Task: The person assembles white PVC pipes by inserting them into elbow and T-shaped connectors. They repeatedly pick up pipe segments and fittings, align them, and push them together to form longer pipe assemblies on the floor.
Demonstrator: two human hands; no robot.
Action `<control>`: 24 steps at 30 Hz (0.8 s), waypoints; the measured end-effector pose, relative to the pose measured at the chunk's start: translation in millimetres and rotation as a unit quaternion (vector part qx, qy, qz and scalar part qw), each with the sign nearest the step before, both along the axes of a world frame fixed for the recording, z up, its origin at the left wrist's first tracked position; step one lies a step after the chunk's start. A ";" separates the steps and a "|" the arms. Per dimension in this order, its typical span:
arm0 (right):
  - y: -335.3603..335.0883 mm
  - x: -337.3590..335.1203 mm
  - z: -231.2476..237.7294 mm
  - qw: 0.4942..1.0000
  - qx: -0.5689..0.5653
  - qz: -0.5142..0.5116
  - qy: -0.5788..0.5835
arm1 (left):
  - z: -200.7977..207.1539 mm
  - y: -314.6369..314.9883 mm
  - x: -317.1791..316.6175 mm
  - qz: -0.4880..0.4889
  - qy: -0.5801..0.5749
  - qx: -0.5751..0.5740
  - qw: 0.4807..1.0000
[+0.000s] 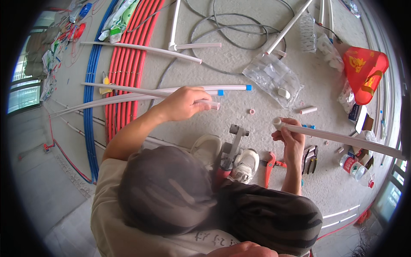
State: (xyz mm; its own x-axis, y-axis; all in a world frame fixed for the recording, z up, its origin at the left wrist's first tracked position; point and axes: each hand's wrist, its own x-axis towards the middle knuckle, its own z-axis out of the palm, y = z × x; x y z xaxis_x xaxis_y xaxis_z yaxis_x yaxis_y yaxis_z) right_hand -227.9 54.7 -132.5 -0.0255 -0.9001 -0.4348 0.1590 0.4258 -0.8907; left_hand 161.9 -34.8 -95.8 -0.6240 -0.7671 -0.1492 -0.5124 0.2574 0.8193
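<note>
My left hand (185, 103) is closed around a white plastic pipe (128, 88), close to its right end. The pipe runs off to the left across red and blue tubing. Further right, my right hand (293, 139) grips another white pipe (346, 138), which stretches away to the right edge. A white fitting (277, 123) sits on this pipe's left end, by my fingers. The two pipe ends are apart. Between my shoes stands a heating tool (233, 145) with round metal heads and a red body. A red-orange pipe cutter (269, 168) lies below my right hand.
Blue-capped pipes (233, 88) lie beyond my left hand. Pliers (314, 158), a plastic bottle (355, 169) and a red bag (364, 73) are at right. A clear bag (274, 81) and coiled grey cable (231, 26) lie ahead. Red tubes (124, 77) and blue tubes (90, 68) cross the left floor.
</note>
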 end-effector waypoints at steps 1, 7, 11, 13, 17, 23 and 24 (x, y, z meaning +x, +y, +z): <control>-0.2 0.6 0.5 1.000 0.004 -0.003 -0.002 | -0.3 -0.1 0.8 -0.001 0.002 0.002 1.000; 2.0 1.7 -2.1 1.000 0.010 -0.010 -0.018 | 3.7 -5.7 3.8 -0.008 0.014 0.039 0.999; 4.3 2.2 -5.8 1.000 0.010 -0.010 -0.022 | 15.5 -11.6 2.9 -0.001 0.003 0.044 0.999; 4.8 2.8 -7.2 1.000 0.009 -0.008 -0.020 | 22.0 -13.6 2.3 0.007 -0.007 0.030 1.000; 4.8 4.7 -6.4 1.000 0.011 -0.009 -0.013 | 28.7 -12.6 3.5 0.025 -0.011 -0.016 1.000; 4.7 6.0 -4.5 1.000 0.015 -0.016 -0.014 | 32.3 -5.4 -1.0 0.059 -0.010 -0.089 0.994; 4.7 6.2 -4.3 0.999 0.018 -0.020 -0.017 | 31.9 -3.5 -2.1 0.063 -0.006 -0.108 0.992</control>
State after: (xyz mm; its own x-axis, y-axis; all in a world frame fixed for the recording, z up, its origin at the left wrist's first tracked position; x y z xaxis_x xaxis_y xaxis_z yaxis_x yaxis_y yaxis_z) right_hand -221.6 59.4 -136.8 -0.0456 -0.8821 -0.4689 0.2069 0.4509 -0.8683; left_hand 159.9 -38.3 -64.0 -0.5200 -0.8540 0.0197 -0.5619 0.3593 0.7451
